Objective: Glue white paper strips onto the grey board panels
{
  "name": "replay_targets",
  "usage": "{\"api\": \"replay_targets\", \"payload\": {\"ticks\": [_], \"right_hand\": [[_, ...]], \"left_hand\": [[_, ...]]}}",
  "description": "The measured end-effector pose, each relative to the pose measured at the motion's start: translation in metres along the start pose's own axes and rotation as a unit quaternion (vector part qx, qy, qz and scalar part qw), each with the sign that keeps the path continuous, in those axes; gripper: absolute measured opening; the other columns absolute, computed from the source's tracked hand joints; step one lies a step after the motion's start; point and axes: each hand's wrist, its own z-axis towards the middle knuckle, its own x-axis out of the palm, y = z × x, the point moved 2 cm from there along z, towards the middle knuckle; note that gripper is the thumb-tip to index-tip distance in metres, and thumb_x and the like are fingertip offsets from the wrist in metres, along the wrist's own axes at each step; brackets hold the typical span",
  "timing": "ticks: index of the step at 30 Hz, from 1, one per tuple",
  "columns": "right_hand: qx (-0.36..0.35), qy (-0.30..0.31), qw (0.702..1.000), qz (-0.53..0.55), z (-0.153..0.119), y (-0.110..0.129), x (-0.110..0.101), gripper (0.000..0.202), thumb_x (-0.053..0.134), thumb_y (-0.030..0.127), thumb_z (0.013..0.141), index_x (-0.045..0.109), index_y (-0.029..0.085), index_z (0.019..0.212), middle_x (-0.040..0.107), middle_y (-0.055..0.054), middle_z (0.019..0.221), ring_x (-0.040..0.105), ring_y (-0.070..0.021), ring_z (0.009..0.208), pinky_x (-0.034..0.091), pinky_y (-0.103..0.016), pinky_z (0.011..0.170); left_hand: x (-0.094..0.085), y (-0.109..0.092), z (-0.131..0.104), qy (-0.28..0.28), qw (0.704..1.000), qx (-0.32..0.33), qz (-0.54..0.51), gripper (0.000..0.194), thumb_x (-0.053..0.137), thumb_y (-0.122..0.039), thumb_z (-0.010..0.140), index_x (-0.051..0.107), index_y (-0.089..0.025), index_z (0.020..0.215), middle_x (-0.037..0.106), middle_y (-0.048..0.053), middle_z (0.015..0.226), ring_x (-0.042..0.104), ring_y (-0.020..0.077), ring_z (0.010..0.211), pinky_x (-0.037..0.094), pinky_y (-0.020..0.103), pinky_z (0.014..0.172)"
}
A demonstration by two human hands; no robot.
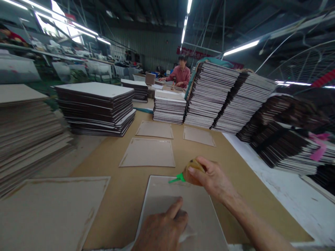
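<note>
My right hand [210, 174] grips a squeeze bottle [193, 171] of amber-brown liquid, likely glue, with a green nozzle [176, 178]. The bottle is tilted, its tip pointing left just over the far edge of a grey-beige board [199, 212] with a pale border. On the same board rests my left hand [166, 225], index finger stretched out and the other fingers partly hidden. A whitish, translucent patch shows beside that hand; what it is I cannot tell. Another board [57, 205] lies to the left, with brownish streaks along its edges.
Smaller-looking boards [148, 152] lie farther up the brown tabletop [115, 167]. Board stacks stand at left [26, 136], back left [96, 108], centre [169, 108] and tall at right [211, 94]. Bundled panels [285, 150] lie far right. A person in a pink shirt [180, 76] works beyond.
</note>
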Motion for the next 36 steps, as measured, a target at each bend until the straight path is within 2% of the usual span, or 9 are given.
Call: {"api": "replay_targets", "payload": {"ticks": [4,8,14,21,26,30,32,34,36], "right_hand": [[-0.035,0.017,0.999,0.007,0.010,0.017,0.015,0.028,0.055,0.039,0.088,0.047,0.020,0.068,0.046,0.006,0.063,0.045,-0.0109,0.060,0.030,-0.024,0.056],[-0.028,0.022,0.999,-0.002,0.009,0.014,0.010,0.029,0.056,0.038,0.087,0.044,0.021,0.068,0.045,0.007,0.062,0.044,-0.0107,0.059,0.028,-0.024,0.055],[0.065,0.013,0.997,-0.046,-0.014,-0.020,-0.028,0.032,0.052,0.045,0.088,0.045,0.022,0.067,0.041,0.007,0.058,0.041,-0.0115,0.054,0.027,-0.025,0.050],[0.147,-0.035,0.984,-0.092,-0.045,-0.067,-0.066,0.037,0.050,0.058,0.087,0.057,0.022,0.080,0.054,0.003,0.063,0.048,-0.0148,0.057,0.032,-0.027,0.052],[0.178,-0.057,0.981,-0.046,-0.052,-0.083,-0.067,0.041,0.051,0.062,0.085,0.059,0.022,0.083,0.047,0.005,0.060,0.044,-0.0133,0.055,0.032,-0.024,0.048],[0.189,-0.062,0.979,0.038,-0.055,-0.082,-0.051,0.040,0.056,0.062,0.083,0.060,0.022,0.084,0.047,0.005,0.059,0.041,-0.0116,0.053,0.031,-0.020,0.043],[0.218,-0.081,0.958,0.170,-0.057,-0.080,-0.039,0.039,0.068,0.059,0.076,0.062,0.021,0.085,0.049,0.005,0.058,0.040,-0.0105,0.050,0.030,-0.019,0.040],[0.260,-0.127,0.901,0.323,-0.058,-0.081,-0.027,0.044,0.077,0.056,0.068,0.064,0.021,0.091,0.054,0.005,0.061,0.043,-0.0101,0.049,0.030,-0.017,0.037],[0.286,-0.176,0.841,0.424,-0.058,-0.084,-0.019,0.050,0.078,0.057,0.066,0.064,0.021,0.097,0.062,0.002,0.070,0.051,-0.0115,0.054,0.037,-0.017,0.039]], "left_hand": [[0.001,-0.001,-0.001,-0.006,1.000,-0.012,-0.002,0.059,0.051,-0.008,0.071,0.054,-0.022,0.129,0.029,0.007,0.153,0.065,0.0345,0.102,0.058,0.052,0.085],[0.002,0.000,0.000,-0.013,1.000,-0.015,0.009,0.059,0.051,-0.007,0.071,0.055,-0.023,0.128,0.029,0.007,0.153,0.066,0.0341,0.099,0.058,0.051,0.083],[0.003,0.002,0.000,-0.001,1.000,0.002,0.008,0.055,0.050,-0.009,0.075,0.053,-0.022,0.128,0.025,0.009,0.154,0.067,0.0356,0.097,0.059,0.053,0.080],[0.001,-0.001,-0.002,0.008,1.000,-0.004,-0.005,0.058,0.045,-0.005,0.074,0.051,-0.020,0.130,0.024,0.010,0.155,0.065,0.0358,0.102,0.057,0.056,0.084],[0.001,0.001,-0.001,0.024,1.000,-0.001,-0.014,0.062,0.049,-0.005,0.071,0.049,-0.021,0.131,0.020,0.009,0.156,0.063,0.0365,0.105,0.056,0.057,0.087],[0.000,0.001,-0.001,0.027,1.000,-0.004,-0.012,0.061,0.047,-0.006,0.072,0.050,-0.022,0.131,0.021,0.008,0.156,0.065,0.0371,0.101,0.057,0.057,0.083],[-0.001,-0.001,-0.001,0.021,1.000,-0.008,-0.007,0.061,0.047,-0.006,0.071,0.051,-0.022,0.130,0.022,0.007,0.155,0.065,0.0369,0.100,0.057,0.057,0.082],[-0.002,-0.003,-0.002,0.012,1.000,-0.017,0.005,0.064,0.046,-0.003,0.069,0.052,-0.022,0.130,0.023,0.007,0.155,0.065,0.0366,0.100,0.057,0.056,0.082],[-0.002,-0.005,-0.002,0.004,1.000,-0.021,0.017,0.065,0.045,-0.002,0.070,0.053,-0.023,0.131,0.026,0.006,0.153,0.066,0.0357,0.098,0.058,0.056,0.081]]}}
